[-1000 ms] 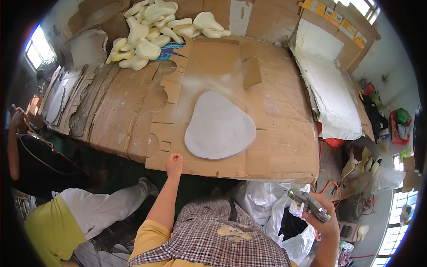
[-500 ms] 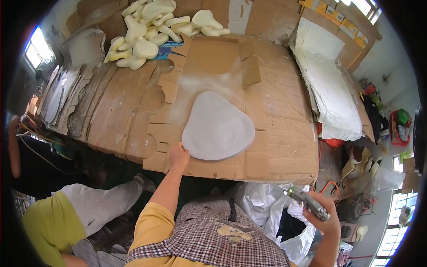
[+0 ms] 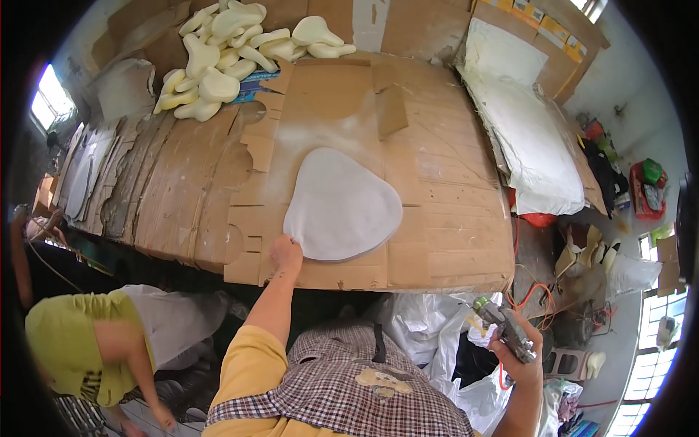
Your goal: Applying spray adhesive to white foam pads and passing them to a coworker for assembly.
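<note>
A light grey, rounded-triangular sheet lies flat on the cardboard, its narrow end pointing away; a thin edge shows along its near side. At its near left corner, my left hand is closed with the fingertips pinching the rim. My right hand is wrapped round a metal spray gun with a green tip, held in the air off the table's near right edge. An orange-red hose shows below the gun.
Cream foam saddle shapes are heaped at the back left. A white-covered board stands at the right. White plastic bags hang below the table's near edge. At my left a person in a yellow-green shirt bends low; another person's arm shows beyond.
My right hand has turned the spray gun, showing its body and hose. The person at the left has bent lower, an arm reaching down. The view has shifted slightly; my left hand keeps its pinch.
</note>
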Available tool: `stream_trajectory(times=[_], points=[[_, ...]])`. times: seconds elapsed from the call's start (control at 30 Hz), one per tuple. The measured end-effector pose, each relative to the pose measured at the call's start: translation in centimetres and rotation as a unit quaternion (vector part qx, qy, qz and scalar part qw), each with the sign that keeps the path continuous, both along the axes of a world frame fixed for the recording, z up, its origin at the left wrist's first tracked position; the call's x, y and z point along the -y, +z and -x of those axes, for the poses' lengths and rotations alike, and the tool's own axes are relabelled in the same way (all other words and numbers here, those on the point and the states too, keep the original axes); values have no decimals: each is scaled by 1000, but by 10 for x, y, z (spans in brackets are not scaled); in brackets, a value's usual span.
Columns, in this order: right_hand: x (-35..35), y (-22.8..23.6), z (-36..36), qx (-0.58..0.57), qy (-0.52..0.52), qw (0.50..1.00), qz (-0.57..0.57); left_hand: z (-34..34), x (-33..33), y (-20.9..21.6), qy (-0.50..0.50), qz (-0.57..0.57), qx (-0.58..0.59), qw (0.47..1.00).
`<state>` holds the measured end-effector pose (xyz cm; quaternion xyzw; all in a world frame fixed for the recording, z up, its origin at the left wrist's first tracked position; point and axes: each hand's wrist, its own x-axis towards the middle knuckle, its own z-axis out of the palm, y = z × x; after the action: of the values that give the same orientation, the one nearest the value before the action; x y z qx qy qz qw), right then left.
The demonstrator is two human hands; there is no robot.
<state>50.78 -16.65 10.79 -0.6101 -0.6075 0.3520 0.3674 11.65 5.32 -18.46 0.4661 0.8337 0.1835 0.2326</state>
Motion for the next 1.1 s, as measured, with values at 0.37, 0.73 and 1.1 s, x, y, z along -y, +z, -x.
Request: stream_trajectory(times=[0.37,0.73,1.1], points=[[5,-15,14,-168,-57,984,33,-4,-14,-13,227,-91,413,877],[36,-2,-9,-114,-91,987,66,2,-15,-25,284,-105,533,790],[9,-3,8,-209,-42,975,67,-13,-32,64,111,-179,642,737]])
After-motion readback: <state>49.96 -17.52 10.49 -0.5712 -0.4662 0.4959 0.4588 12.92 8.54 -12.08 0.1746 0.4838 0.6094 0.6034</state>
